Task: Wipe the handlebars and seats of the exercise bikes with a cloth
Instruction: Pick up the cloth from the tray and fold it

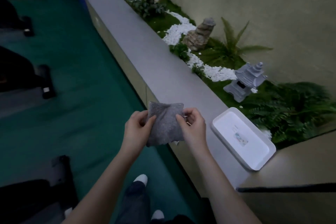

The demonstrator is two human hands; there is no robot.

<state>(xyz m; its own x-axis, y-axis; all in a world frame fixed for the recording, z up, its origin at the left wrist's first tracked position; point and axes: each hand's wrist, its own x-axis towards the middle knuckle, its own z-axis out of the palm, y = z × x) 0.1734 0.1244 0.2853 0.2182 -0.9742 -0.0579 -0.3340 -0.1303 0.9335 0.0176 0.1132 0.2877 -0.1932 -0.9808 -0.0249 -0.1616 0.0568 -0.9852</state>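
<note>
I'm looking down at both hands holding the grey cloth (163, 123) up in the air, right at the near edge of the long grey ledge (131, 38). The left hand (137, 129) is pinching the cloth's left side between thumb and fingers, and the right hand (192, 129) is pinching its right side with fingers curled. The cloth is hanging bunched between them, touching nothing else. A white tray (258, 152) is sitting on the ledge just beside the right hand. Behind the ledge, a planter is running along the beige wall (254, 5), showing white pebbles (214, 72), a rock (200, 34), a stone lantern (245, 80) and ferns (294, 111). Green floor (81, 78) is stretching away on the left, where dark machine feet (45, 82) are showing, too blurred to make out.
</note>
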